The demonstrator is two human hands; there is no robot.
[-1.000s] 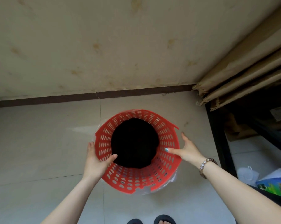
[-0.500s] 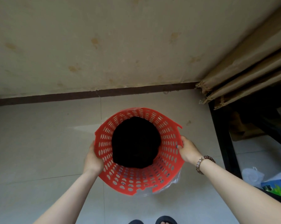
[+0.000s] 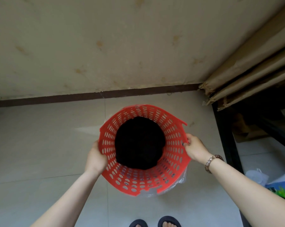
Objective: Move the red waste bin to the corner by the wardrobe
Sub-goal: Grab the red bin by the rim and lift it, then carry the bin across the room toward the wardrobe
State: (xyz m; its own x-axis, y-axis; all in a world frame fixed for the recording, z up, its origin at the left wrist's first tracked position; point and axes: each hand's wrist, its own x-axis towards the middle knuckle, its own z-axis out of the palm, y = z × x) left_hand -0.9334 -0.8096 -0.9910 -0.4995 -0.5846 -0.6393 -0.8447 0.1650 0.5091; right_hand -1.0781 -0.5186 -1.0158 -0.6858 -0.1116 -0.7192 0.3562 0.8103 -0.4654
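A red perforated plastic waste bin (image 3: 174, 141) is seen from above over the pale tiled floor, its bottom dark and a clear plastic liner bulging at its lower right. My left hand (image 3: 95, 157) grips the bin's left rim. My right hand (image 3: 195, 147), with a bead bracelet at the wrist, grips the right rim. The rim is cracked in places. No wardrobe shows clearly in view.
A stained beige wall with a dark skirting board (image 3: 89, 96) runs behind the bin. Cardboard-wrapped flat packs (image 3: 246, 79) lean at the right over a black frame (image 3: 227, 140). Plastic bags (image 3: 269, 181) lie lower right. My sandalled feet (image 3: 154, 222) are below.
Both hands went from touching the bin's sides with fingers spread to closing on its rim. The bin has shifted slightly.
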